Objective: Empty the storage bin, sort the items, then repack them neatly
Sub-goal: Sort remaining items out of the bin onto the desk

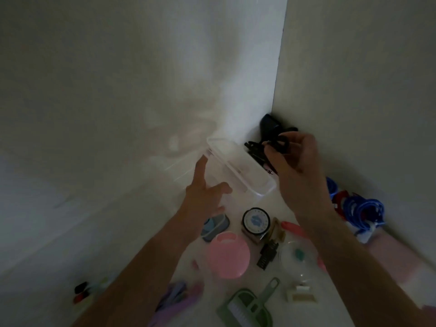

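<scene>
A clear storage bin [240, 167] is seen tipped on its side on the white surface, near the wall corner, its rim turned toward the left hand [205, 192]. The left hand is spread, fingers straight and relaxed, touching or just beside the bin's near rim; nothing is held in it. A tangle of black cord [277, 147] is pinched between the curled fingers and thumb of the right hand [295, 166], above the far side of the bin. Whether the cord is being drawn out or put in cannot be told; since sorted items lie spread in front, repacking is judged the more likely. For this step, the bin is best steadied by the left hand and set upright first, and the cord gathered into a compact coil so that no loop catches on the rim. The blue cable coil [363, 211] just right of the wrist should be kept apart from the black one. A dark object [269, 126] in the corner is too dim to be identified. The pink round case [227, 256], the round tin [256, 220] and the green dustpan [250, 308] are blurred. Items at lower left are partly hidden by the left forearm.
</scene>
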### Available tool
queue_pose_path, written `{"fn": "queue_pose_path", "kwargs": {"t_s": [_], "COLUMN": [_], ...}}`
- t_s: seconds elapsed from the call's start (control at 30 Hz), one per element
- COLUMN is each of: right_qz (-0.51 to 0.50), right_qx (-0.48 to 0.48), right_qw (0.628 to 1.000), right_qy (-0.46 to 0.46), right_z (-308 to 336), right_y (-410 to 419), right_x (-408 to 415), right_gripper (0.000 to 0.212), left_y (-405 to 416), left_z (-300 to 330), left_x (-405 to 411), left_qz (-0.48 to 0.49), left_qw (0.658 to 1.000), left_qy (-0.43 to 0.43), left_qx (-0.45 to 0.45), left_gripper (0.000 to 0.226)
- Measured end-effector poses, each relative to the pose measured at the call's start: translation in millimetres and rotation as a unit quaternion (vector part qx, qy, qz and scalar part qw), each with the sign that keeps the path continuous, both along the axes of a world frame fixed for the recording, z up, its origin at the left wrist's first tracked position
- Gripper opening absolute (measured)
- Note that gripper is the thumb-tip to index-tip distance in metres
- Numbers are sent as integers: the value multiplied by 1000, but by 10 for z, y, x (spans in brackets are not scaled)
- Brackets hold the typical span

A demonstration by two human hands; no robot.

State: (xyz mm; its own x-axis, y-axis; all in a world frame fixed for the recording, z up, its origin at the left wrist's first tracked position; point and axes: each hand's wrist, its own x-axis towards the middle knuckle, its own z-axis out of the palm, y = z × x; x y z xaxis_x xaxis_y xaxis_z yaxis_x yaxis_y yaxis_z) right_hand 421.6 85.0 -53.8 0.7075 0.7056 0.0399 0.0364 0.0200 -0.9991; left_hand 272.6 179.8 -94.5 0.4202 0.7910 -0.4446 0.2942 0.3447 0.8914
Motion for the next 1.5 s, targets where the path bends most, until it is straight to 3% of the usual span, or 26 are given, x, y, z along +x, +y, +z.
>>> {"fn": "queue_pose_path", "kwargs": {"t_s": [0.1, 0.2, 0.33, 0.47, 0.63, 0.73, 0.87, 1.07, 1.13, 1.2, 1.4, 1.5], "right_qz": [72, 165, 200, 127, 13, 18, 41, 153, 203, 218, 159, 122], "right_qx": [42, -6, -44, 0, -168, -215, -274, -348, -312, -258, -132, -148], "right_qw": [992, 980, 979, 988, 966, 961, 929, 848, 862, 888, 953, 964], "right_qy": [92, 114, -12, -86, -195, -175, -245, -369, -345, -312, -223, -185], "right_z": [350, 437, 384, 366, 145, 97, -39, -31, 45, 130, 512, 271], "right_y": [-466, -856, -1056, -1096, -940, -903, -992, -1129, -1238, -1375, -1718, -1679], "right_x": [-327, -683, -785, -601, -521, -739, -968, -1051, -993, -868, -229, 47], "right_gripper": [16, 11, 13, 18, 18, 21, 32, 39, 25, 32, 18, 16], "left_y": [-241, -477, -736, -975, -1323, -1468, -1588, -1581, -1592, -1614, -1616, -1494], "left_z": [97, 160, 203, 228, 248, 171, 61, -72, -112, -168, -118, -96], "left_x": [-141, -261, -440, -650, -705, -636, -575, -595, -618, -654, -765, -804], "left_qz": [10, 22, 8, 10, 5, 43, 104, 146, 127, 114, 121, 146], "left_qw": [1000, 999, 997, 996, 996, 994, 987, 980, 981, 982, 980, 976], "left_qy": [-13, -35, -71, -83, -93, -102, -107, -90, -77, -74, -9, -5], "left_qx": [4, -12, -24, -31, 7, 20, 57, 101, 122, 133, 160, 162], "left_gripper": [78, 80, 78, 80, 77, 74, 64, 53, 65, 72, 66, 63]}}
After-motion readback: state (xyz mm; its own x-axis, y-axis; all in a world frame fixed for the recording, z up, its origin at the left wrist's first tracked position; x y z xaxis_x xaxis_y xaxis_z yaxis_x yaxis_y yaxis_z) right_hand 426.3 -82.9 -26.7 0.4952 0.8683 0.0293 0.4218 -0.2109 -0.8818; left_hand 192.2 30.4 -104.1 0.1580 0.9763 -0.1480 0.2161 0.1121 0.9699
